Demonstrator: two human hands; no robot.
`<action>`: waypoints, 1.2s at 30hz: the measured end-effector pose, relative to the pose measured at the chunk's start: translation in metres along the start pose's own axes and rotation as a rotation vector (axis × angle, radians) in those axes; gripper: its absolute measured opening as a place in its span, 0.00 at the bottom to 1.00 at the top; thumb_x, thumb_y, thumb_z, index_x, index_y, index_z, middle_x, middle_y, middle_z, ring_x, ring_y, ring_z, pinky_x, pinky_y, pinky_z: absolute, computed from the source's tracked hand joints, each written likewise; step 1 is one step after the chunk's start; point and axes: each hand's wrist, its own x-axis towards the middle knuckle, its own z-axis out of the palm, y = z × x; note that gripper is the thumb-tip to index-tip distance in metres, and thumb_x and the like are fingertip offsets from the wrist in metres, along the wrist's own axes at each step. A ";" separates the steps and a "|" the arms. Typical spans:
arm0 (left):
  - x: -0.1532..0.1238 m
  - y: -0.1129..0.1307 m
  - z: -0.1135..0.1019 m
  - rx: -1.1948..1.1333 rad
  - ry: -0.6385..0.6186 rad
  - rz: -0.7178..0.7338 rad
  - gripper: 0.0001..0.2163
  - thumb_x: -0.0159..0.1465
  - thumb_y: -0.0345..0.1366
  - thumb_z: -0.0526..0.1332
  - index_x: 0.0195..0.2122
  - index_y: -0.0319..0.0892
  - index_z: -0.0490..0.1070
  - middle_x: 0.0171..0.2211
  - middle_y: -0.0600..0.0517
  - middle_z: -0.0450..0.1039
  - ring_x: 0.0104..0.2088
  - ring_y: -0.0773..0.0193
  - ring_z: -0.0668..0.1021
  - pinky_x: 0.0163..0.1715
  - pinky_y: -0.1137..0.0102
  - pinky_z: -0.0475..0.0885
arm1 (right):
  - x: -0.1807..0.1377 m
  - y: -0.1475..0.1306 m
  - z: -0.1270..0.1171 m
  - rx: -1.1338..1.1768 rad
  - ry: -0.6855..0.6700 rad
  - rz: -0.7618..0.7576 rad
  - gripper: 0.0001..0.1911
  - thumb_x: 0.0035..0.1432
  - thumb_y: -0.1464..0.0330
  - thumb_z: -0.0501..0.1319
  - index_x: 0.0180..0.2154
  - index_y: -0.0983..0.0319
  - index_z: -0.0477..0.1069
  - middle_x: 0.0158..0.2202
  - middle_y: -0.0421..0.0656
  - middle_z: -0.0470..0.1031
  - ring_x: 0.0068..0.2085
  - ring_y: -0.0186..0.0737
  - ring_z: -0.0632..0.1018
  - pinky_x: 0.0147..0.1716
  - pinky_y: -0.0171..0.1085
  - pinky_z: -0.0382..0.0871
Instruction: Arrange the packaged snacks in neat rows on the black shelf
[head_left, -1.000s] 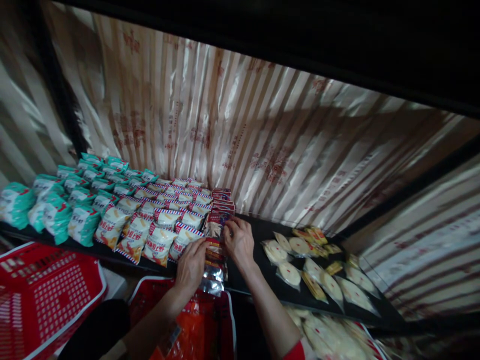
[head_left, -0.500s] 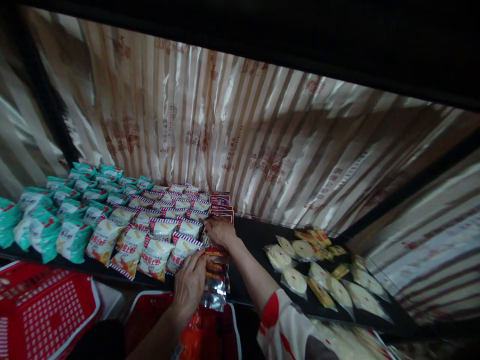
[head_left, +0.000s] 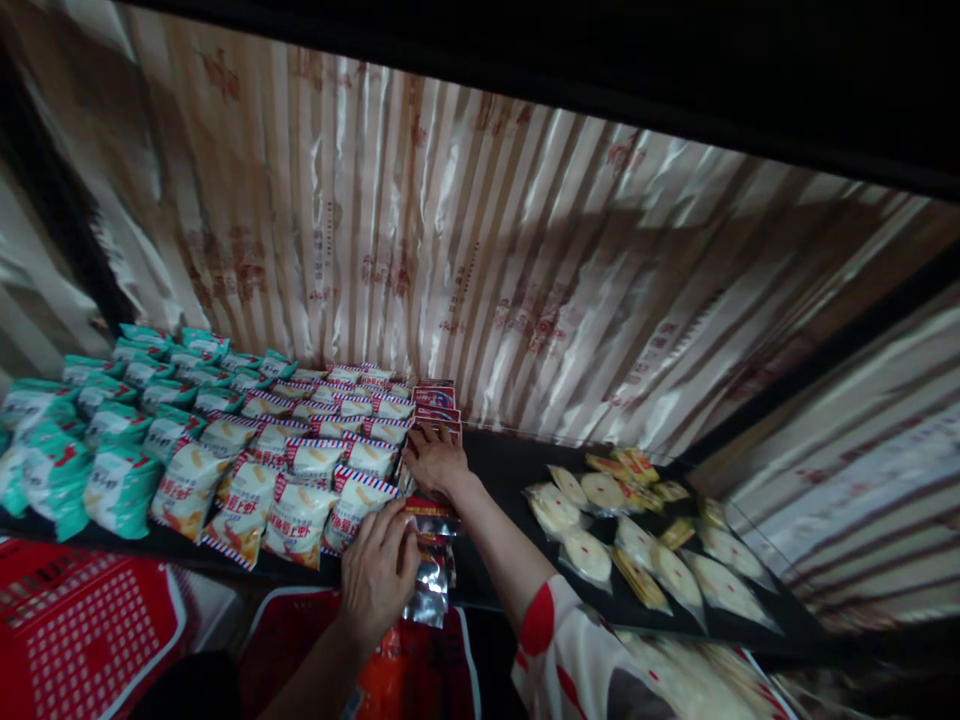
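Note:
A row of dark red foil snack packets (head_left: 430, 590) runs from front to back on a black shelf. At the front of the row my left hand (head_left: 381, 572) is closed on a foil packet's left edge, fingers curled together. Farther back, my right hand (head_left: 436, 462) lies over the row, fingers spread on the packets, which it partly hides. Red boxes or packets (head_left: 435, 396) stand behind it. Left of both hands are rows of white chip bags (head_left: 301, 518) with red-and-blue striped edges.
Teal bags (head_left: 120, 488) fill the shelf's left end. On the right lie clear-wrapped round pale cakes (head_left: 589, 555) and yellow packets (head_left: 641, 582). Red baskets (head_left: 97, 630) sit below the shelf's front edge. Striped plastic sheeting (head_left: 480, 250) covers the back; a dark beam crosses above.
The view has shifted slightly, with the shelf goods sliding left in it. My left hand's fingers have lowered and curled more at the front packets; my right hand's fingers look more spread.

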 end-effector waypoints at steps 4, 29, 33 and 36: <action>0.000 -0.001 0.002 -0.014 -0.005 -0.004 0.09 0.62 0.30 0.52 0.39 0.40 0.70 0.41 0.47 0.76 0.41 0.59 0.77 0.40 0.65 0.74 | 0.001 -0.001 0.001 -0.019 -0.016 -0.006 0.29 0.61 0.56 0.43 0.60 0.60 0.56 0.65 0.42 0.52 0.65 0.52 0.48 0.58 0.50 0.45; -0.010 -0.009 0.001 0.038 -0.019 0.019 0.13 0.63 0.27 0.50 0.45 0.38 0.70 0.47 0.46 0.73 0.45 0.59 0.74 0.44 0.64 0.72 | -0.030 0.013 0.000 0.294 0.556 -0.090 0.17 0.62 0.63 0.49 0.42 0.60 0.75 0.53 0.45 0.71 0.58 0.43 0.64 0.59 0.42 0.52; -0.013 -0.006 0.000 0.050 -0.042 0.040 0.15 0.62 0.26 0.50 0.48 0.39 0.68 0.48 0.46 0.73 0.46 0.58 0.73 0.45 0.63 0.71 | -0.056 0.027 0.021 0.446 0.584 0.051 0.20 0.61 0.61 0.50 0.46 0.63 0.73 0.55 0.49 0.67 0.57 0.45 0.66 0.57 0.42 0.58; -0.015 -0.004 -0.001 0.060 -0.065 0.032 0.15 0.62 0.26 0.50 0.49 0.39 0.68 0.49 0.46 0.72 0.46 0.58 0.73 0.46 0.64 0.71 | -0.068 0.031 0.036 0.543 0.473 0.048 0.23 0.60 0.61 0.50 0.52 0.64 0.68 0.57 0.50 0.66 0.58 0.43 0.66 0.57 0.40 0.60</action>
